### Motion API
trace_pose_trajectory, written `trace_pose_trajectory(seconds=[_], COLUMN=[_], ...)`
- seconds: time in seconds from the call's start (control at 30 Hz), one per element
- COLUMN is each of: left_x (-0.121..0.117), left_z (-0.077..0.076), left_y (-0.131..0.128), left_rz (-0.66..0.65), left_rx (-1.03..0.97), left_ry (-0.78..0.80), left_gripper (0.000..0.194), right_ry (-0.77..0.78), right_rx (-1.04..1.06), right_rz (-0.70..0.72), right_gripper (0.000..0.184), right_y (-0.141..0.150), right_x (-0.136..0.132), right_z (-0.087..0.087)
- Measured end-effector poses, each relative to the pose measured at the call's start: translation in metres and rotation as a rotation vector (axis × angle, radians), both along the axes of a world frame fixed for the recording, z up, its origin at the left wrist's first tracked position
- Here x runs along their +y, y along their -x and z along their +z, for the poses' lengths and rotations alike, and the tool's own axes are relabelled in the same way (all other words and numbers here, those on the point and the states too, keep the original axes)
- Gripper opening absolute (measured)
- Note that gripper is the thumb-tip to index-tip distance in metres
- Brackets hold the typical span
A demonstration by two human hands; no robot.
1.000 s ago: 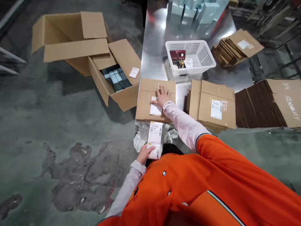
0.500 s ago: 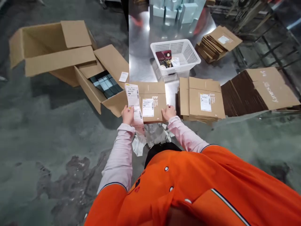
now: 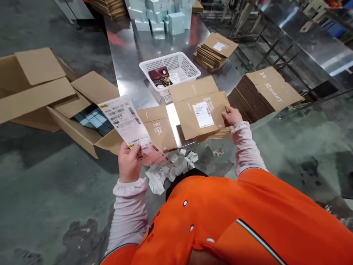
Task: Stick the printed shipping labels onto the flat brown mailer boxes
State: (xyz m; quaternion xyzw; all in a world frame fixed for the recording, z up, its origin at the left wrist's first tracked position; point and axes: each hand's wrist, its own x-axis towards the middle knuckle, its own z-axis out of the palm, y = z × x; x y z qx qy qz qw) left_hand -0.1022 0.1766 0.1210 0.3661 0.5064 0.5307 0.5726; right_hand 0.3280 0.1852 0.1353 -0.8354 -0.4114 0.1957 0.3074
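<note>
My left hand [image 3: 129, 162] is closed on a strip of shipping labels [image 3: 129, 123], raised in front of the table's near edge; the strip's lower end looks pink. My right hand [image 3: 232, 115] pinches the right edge of a flat cardboard box [image 3: 187, 123] bearing a white shipping label [image 3: 203, 114]. This box lies over a stack of flat boxes [image 3: 217, 134], and I cannot tell whether it rests fully on them. Left of it, another flat box [image 3: 162, 132] with printed words shows no label on its visible part; the strip hides some of it.
A white plastic basket [image 3: 190, 68] sits beyond the boxes. More flat boxes [image 3: 213, 51] and a brown stack [image 3: 271, 92] stand to the right. Pale blue boxes [image 3: 176, 23] are piled at the back. Open cartons [image 3: 35, 99] stand left on the floor. Backing paper [image 3: 158, 180] hangs below the edge.
My right hand has moved right, carrying the labelled flat box from the near-left pile onto the stack beside it. My left hand has brought the label strip closer. The view has swung right.
</note>
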Motion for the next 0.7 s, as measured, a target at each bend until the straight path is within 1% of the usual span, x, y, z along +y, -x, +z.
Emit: trace_pose_trajectory(seconds=[0.03, 0.07, 0.1, 0.13, 0.17, 0.2, 0.23, 0.27, 0.3, 0.33, 0.4, 0.43, 0.5, 0.57, 0.6, 0.67, 0.7], left_x=[-0.008, -0.015, -0.021, -0.027, -0.031, -0.034, -0.035, -0.035, -0.034, -0.033, -0.031, -0.031, -0.035, -0.041, -0.043, -0.046, -0.046], left_z=[-0.001, -0.004, -0.007, -0.01, -0.013, -0.015, -0.016, -0.017, -0.017, -0.017, -0.018, -0.019, -0.024, -0.032, -0.037, -0.049, -0.057], left_y=[-0.005, -0.011, -0.017, -0.022, -0.026, -0.03, -0.031, -0.031, -0.03, -0.027, -0.018, -0.015, -0.01, -0.011, -0.012, -0.016, -0.017], left_rz=[-0.001, -0.003, -0.018, -0.06, -0.119, -0.177, -0.213, -0.205, -0.15, -0.059, 0.115, 0.157, 0.163, 0.174, 0.197, 0.265, 0.297], left_rx=[-0.014, -0.028, -0.031, -0.017, 0.002, 0.02, 0.035, 0.047, 0.057, 0.065, 0.089, 0.101, 0.115, 0.114, 0.109, 0.102, 0.101], left_ry=[0.008, 0.028, 0.054, 0.083, 0.107, 0.118, 0.114, 0.099, 0.081, 0.068, 0.081, 0.103, 0.148, 0.177, 0.188, 0.198, 0.197], left_gripper=[0.038, 0.039, 0.039, 0.04, 0.04, 0.041, 0.042, 0.042, 0.041, 0.039, 0.037, 0.037, 0.038, 0.038, 0.039, 0.041, 0.042], right_ry=[0.034, 0.055, 0.066, 0.064, 0.067, 0.046, -0.014, -0.044, -0.047, -0.017, 0.082, 0.105, 0.085, 0.065, 0.078, 0.123, 0.135], right_rx=[-0.056, -0.044, 0.044, 0.2, 0.412, 0.626, 0.759, 0.833, 0.867, 0.866, 0.849, 0.847, 0.823, 0.758, 0.724, 0.68, 0.661], right_rz=[0.006, 0.075, 0.199, 0.372, 0.542, 0.643, 0.644, 0.624, 0.605, 0.606, 0.674, 0.708, 0.748, 0.792, 0.825, 0.872, 0.881], right_gripper=[0.074, 0.079, 0.084, 0.086, 0.088, 0.086, 0.073, 0.06, 0.051, 0.046, 0.043, 0.044, 0.042, 0.034, 0.03, 0.028, 0.027], right_y=[0.004, 0.02, 0.046, 0.078, 0.115, 0.151, 0.185, 0.213, 0.234, 0.249, 0.261, 0.262, 0.262, 0.264, 0.266, 0.27, 0.272], right_x=[-0.001, -0.002, -0.004, -0.006, -0.01, -0.015, -0.022, -0.03, -0.037, -0.042, -0.041, -0.035, -0.017, 0.002, 0.008, 0.014, 0.014], right_z=[0.004, 0.004, -0.001, -0.009, -0.019, -0.03, -0.04, -0.049, -0.055, -0.059, -0.059, -0.056, -0.048, -0.04, -0.037, -0.036, -0.038])
